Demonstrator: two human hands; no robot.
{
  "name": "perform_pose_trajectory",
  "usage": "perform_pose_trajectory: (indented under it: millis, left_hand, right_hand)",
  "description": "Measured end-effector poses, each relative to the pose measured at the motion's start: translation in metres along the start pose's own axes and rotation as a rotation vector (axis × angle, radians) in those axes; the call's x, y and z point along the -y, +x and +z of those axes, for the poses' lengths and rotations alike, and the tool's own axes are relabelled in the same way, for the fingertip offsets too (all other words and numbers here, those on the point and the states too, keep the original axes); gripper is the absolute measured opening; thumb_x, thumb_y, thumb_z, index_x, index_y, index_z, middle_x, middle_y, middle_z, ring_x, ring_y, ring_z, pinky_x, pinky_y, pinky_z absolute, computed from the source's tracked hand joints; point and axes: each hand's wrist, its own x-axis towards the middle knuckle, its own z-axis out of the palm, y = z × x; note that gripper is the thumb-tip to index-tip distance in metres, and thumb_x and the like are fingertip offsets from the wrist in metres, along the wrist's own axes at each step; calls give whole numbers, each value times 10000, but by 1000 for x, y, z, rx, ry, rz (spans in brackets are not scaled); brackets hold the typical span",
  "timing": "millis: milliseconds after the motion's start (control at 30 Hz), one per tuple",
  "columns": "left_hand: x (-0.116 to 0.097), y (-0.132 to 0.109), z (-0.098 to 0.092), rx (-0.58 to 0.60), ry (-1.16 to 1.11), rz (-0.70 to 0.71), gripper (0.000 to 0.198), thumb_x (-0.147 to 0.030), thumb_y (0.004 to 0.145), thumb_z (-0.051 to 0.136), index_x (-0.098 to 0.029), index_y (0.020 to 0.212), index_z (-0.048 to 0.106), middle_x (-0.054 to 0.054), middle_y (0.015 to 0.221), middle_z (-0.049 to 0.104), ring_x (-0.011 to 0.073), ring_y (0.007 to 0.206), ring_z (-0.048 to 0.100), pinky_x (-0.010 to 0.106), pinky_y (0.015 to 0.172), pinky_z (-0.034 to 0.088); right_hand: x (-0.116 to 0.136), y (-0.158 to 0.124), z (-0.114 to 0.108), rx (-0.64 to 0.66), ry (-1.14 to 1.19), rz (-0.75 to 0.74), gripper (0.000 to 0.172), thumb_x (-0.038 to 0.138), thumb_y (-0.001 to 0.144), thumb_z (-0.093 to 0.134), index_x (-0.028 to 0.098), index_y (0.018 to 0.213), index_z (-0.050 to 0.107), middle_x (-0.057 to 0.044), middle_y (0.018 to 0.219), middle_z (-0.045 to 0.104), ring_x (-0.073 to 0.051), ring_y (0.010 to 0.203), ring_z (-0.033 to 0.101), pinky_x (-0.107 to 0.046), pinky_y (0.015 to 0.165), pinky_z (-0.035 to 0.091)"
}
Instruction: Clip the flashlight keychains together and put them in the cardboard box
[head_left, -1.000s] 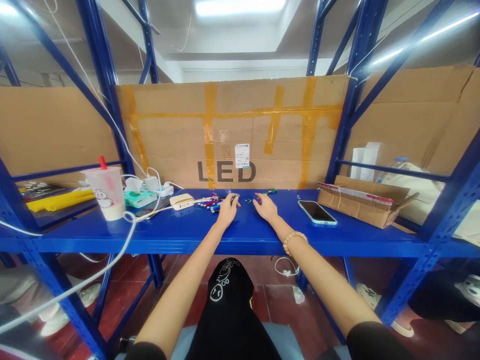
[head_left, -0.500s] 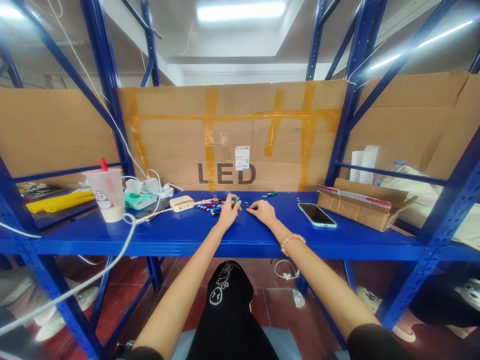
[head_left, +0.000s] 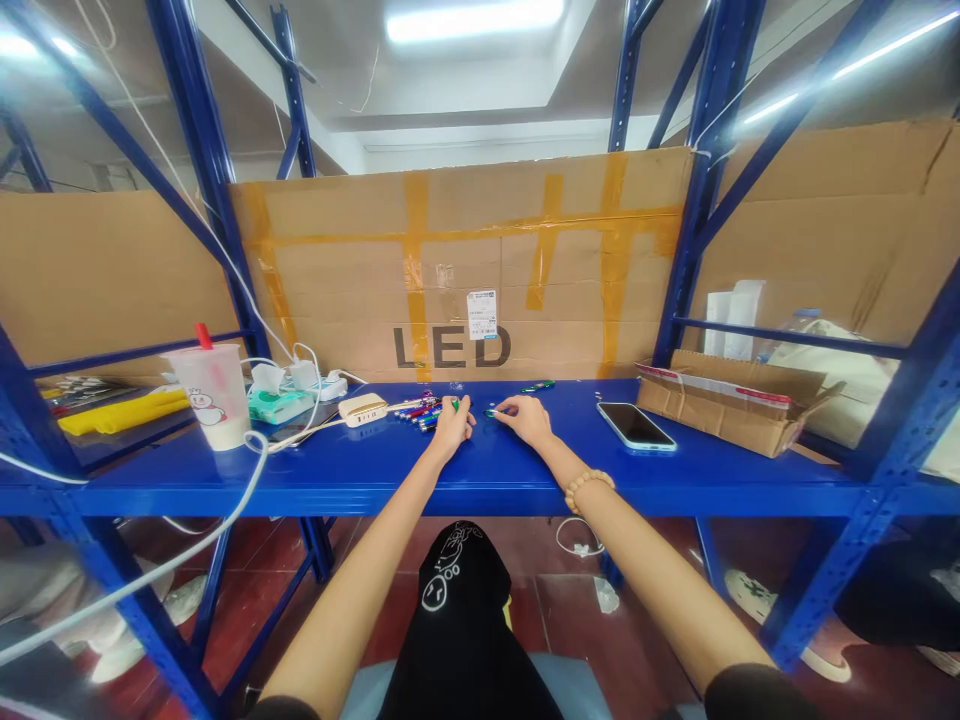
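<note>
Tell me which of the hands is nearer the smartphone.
Right. The right hand is nearer, lying on the shelf to the smartphone's left, not touching it. The left hand is farther left, beyond the right hand.

Large dark capitals spelling "LED" stood on a wide brown corrugated cardboard sheet [head_left: 452, 300], low down and crossed by orange packing tape. Just above the letters' right end, a small white rectangular barcode label [head_left: 481, 315] carried fine print too small to read. On the end of a cream rounded power bank [head_left: 362, 409], small dark characters looked like "110", though blurred. An open brown cardboard box [head_left: 712, 405] bore a red-and-white printed strip [head_left: 705, 388], its wording illegible
</note>
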Motion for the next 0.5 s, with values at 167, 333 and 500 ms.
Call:
perform_pose_trajectory:
  millis: [167, 333, 500]
  left_hand:
    - [4, 3, -2, 42, -8, 45, 264, -428, 850, 446, -213, 829, 296, -67, 553, 511, 47, 349, 421, 167, 365, 284]
    - [9, 5, -3, 67, 19, 122, 201, -270, 832, 492, -215, 798, 302, -87, 517, 458, 46, 372, 396, 160, 384, 274]
    - [12, 8, -4, -23, 140, 177, 147, -173, 815, 444, -210, 738, 324, -85, 515, 380, 65, 426, 361, 190, 446, 282]
  right_hand:
    - [12, -4, 1, -135, 200, -278, 62, 263, 727, 653, 229, 698, 696, 1, 867, 707, -151, 807, 646, -245, 698, 488]
    - [14, -3, 7, -77, 234, -340, 42, 237, 689, 683, 213, 655, 687, -7, 828, 707, -154, 763, 650, -254, 693, 490]
    - [17, -6, 6, -14, 198, -288, 269, 293, 705, 677, 219, 963, 667, -7, 828, 699, -141, 746, 643, -242, 687, 489]
